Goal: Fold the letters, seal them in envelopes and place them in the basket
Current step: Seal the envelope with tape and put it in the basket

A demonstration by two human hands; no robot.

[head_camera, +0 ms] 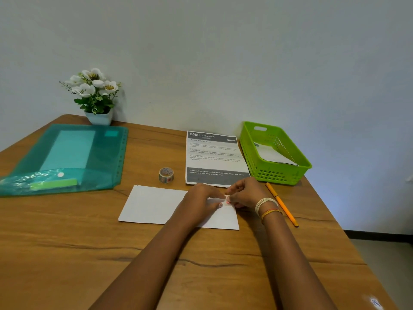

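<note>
A white envelope (154,205) lies flat on the wooden table in front of me. My left hand (202,199) rests on its right part with the fingers pointing right. My right hand (244,193) meets it there, and its fingertips pinch a small pink-patterned piece of tape (227,200) at the envelope's right end. A printed letter sheet (214,157) lies behind my hands. The green basket (248,151) stands at the back right with a white envelope (273,155) inside it.
A roll of patterned tape (166,174) stands left of the printed sheet. An orange pen (282,204) lies right of my right wrist. A teal plastic folder (67,157) covers the table's left side, with a white flower pot (98,117) behind it against the wall.
</note>
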